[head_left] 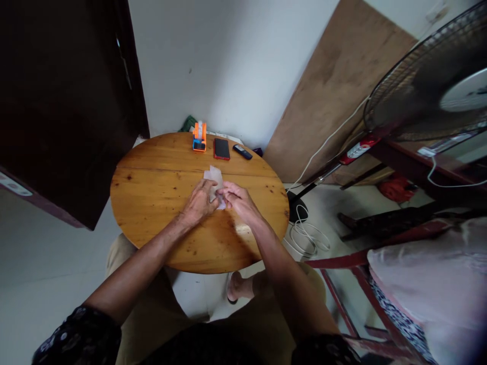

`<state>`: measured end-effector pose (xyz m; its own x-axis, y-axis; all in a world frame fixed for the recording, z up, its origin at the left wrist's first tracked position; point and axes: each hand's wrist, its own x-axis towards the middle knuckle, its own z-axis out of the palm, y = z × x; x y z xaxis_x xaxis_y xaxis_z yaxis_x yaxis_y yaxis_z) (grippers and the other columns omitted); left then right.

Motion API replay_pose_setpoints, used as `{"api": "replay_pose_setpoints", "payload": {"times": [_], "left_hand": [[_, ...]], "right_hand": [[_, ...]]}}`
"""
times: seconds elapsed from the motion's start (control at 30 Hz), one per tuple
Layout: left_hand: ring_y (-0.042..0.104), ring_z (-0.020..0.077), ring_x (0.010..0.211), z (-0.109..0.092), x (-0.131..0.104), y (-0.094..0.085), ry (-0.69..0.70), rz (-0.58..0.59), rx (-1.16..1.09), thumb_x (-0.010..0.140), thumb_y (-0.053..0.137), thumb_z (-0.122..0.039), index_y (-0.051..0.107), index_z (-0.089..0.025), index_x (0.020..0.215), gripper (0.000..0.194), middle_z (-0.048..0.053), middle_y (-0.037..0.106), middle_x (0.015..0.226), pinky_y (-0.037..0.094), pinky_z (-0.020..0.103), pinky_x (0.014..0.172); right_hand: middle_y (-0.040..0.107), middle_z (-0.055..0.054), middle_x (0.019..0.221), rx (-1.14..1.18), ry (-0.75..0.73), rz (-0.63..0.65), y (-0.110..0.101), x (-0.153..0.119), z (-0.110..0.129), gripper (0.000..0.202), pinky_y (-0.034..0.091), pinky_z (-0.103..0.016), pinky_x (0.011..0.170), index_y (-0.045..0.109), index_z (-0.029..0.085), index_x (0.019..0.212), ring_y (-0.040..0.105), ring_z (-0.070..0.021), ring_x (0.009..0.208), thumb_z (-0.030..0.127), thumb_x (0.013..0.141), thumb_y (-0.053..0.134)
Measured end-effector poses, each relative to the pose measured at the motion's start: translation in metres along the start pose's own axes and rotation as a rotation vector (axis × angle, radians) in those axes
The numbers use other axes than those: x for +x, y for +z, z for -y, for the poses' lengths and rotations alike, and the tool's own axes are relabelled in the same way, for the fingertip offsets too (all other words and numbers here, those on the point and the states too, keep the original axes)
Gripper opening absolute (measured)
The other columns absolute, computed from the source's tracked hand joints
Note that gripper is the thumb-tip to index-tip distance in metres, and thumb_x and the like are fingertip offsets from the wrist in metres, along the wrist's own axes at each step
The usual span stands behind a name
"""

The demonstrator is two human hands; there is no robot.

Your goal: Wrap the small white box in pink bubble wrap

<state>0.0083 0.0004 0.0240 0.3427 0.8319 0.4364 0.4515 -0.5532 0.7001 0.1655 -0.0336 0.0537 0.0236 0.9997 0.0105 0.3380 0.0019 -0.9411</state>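
Near the middle of the round wooden table (152,187) lie thin whitish sheets (215,176), which look like paper or plastic film. My left hand (200,202) is on their left side, its fingers curled and closed on their edge. From the right, my right hand (236,197) meets them with its fingers pinched together near my left fingertips. Whatever is between my right fingertips is too small to make out. The sheets' lower end shows between the two hands.
Behind the sheets stand an orange and blue tape dispenser (200,137), a dark phone with a red edge (221,149) and a black remote (242,151). A standing fan (429,86), coiled white cable (308,238) and a red chair frame (342,261) are on the right.
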Motion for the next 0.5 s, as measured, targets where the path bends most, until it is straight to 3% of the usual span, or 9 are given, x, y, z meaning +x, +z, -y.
{"api": "replay_pose_setpoints", "payload": {"times": [0.13,0.23,0.4,0.5], "left_hand": [[0.061,0.0163,0.085,0.003,0.001,0.0,-0.111,0.005,-0.124,0.074,0.066,-0.016,0.062,-0.018,0.114,0.04,0.007,0.063,0.109,0.053,0.03,0.078],[0.057,0.0124,0.074,0.005,0.003,-0.005,-0.236,0.015,-0.276,0.073,0.064,-0.016,0.063,-0.017,0.107,0.034,0.004,0.065,0.1,0.05,0.025,0.068],[0.051,0.0104,0.063,0.003,0.005,-0.011,-0.366,-0.042,-0.423,0.073,0.065,-0.022,0.062,-0.018,0.086,0.014,-0.001,0.061,0.078,0.042,0.022,0.057],[0.046,0.0098,0.059,0.0,0.005,-0.008,-0.362,-0.029,-0.391,0.073,0.07,-0.033,0.058,-0.018,0.074,0.02,-0.004,0.053,0.066,0.037,0.022,0.055]], "right_hand": [[0.071,-0.008,0.118,-0.075,-0.036,0.123,-0.005,0.001,0.007,0.061,0.054,-0.029,0.078,0.055,0.018,0.137,0.065,-0.0136,0.084,0.012,0.077,0.057],[0.07,-0.007,0.116,-0.172,-0.061,0.167,-0.002,0.005,0.009,0.071,0.053,-0.027,0.072,0.051,0.018,0.142,0.063,-0.0121,0.077,0.009,0.071,0.06],[0.071,-0.005,0.11,-0.511,-0.169,0.171,0.001,0.008,0.017,0.064,0.05,-0.026,0.071,0.055,0.02,0.137,0.063,-0.0125,0.072,0.01,0.074,0.061],[0.072,-0.006,0.111,-0.63,-0.198,0.186,0.001,0.007,0.024,0.066,0.049,-0.026,0.073,0.051,0.019,0.141,0.065,-0.0145,0.076,0.012,0.076,0.062]]}}
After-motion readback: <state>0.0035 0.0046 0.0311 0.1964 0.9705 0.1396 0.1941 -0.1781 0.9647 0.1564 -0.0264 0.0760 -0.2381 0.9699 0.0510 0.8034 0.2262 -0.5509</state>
